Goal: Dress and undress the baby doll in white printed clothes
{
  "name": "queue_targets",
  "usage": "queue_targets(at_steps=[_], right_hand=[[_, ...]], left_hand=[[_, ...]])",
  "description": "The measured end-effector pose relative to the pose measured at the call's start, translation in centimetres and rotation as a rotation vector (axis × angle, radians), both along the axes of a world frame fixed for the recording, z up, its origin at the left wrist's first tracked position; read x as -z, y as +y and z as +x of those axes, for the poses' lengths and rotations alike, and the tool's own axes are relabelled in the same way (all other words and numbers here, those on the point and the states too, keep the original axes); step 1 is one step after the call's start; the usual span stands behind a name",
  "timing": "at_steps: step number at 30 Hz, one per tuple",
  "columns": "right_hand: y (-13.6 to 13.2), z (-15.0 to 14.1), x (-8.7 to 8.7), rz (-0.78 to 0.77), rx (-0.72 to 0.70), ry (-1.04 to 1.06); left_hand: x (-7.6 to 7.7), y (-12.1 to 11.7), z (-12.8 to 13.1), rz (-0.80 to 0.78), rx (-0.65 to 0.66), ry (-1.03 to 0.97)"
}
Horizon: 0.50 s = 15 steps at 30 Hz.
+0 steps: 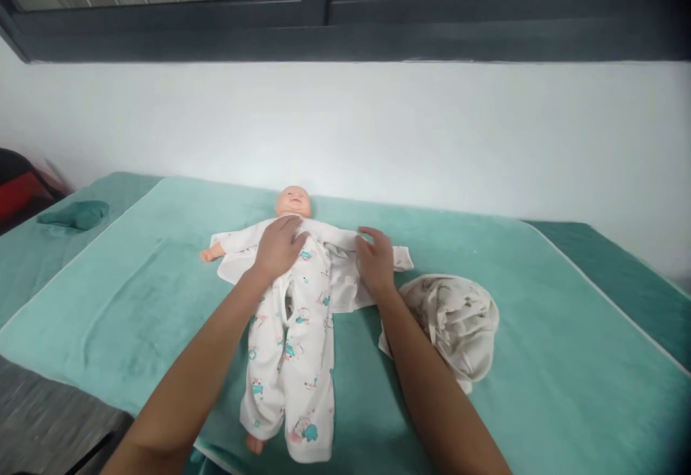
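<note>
A baby doll (293,203) lies on its back, dressed in a white baby shirt (237,241) and white printed pants (307,349) that reach up over the chest. My left hand (279,248) rests on the doll's upper chest by the collar, fingers extended and thumb apart. At the sleeve on the other side, my right hand (376,263) has its fingers curled around the cloth, and the cuff sticks out beyond it. One doll hand (212,252) shows at the left cuff, and a foot (255,444) below one pant leg. The right-side doll hand is hidden.
A crumpled off-white cloth (458,324) lies right of the doll, beside my right forearm. The bed has a green cover (540,360). A small dark green cushion (75,214) is at far left, near a red and black object (24,191). Behind stand a white wall and window.
</note>
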State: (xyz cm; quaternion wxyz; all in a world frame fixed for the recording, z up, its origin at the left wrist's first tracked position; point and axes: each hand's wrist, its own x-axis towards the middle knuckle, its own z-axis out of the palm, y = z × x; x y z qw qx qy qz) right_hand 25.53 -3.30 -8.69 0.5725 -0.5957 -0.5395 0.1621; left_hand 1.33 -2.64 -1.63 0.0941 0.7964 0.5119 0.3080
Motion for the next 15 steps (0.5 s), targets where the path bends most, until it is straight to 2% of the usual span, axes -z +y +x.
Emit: queue_targets(at_steps=[3,6,11,15], right_hand=[[-1.5,-3.2,-0.4,0.017,-0.249,-0.265],[-2.5,-5.0,-1.0,-0.019,-0.407,-0.379],[-2.4,-6.3,-2.0,-0.111,-0.442,-0.353],[-1.8,-7.4,-2.5,-0.075,-0.427,-0.308]], left_hand=[[2.4,-1.2,-3.7,-0.098,-0.044,-0.296],[4.3,-1.7,-5.6,-0.17,-0.01,-0.446],[5.3,-1.5,-5.3,-0.078,0.018,-0.478],[5.4,-1.8,-4.6,0.076,-0.002,-0.46]])
